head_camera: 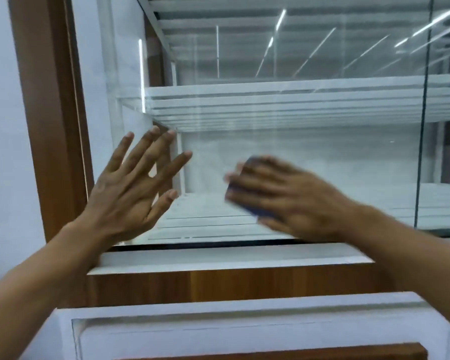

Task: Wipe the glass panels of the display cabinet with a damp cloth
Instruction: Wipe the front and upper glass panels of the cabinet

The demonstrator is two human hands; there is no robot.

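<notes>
At the far left I see a pale wall (0, 126), then the brown wooden frame (50, 126) of the display cabinet running up beside it. Just right of the frame, the left hand (130, 193) lies against the glass panel (309, 157) with its fingers straight and spread wide, its grip open and holding nothing, fingertips near the panel's left edge. Behind the glass, a clear glass shelf (270, 105) crosses the cabinet, and streaks of ceiling light reflect above it. Further right, low on the same panel, the right hand (291, 196) presses a dark blue cloth (255, 210) against the glass. Its fingers stretch flat over the cloth rather than curling round it, so that grip reads as open too, though the hand is blurred. The cloth shows at the fingertips and below the fingers. Beyond it, a dark vertical seam (424, 126) marks where the next panel begins. A white ledge (218, 258) runs under the glass, beneath both wrists.
</notes>
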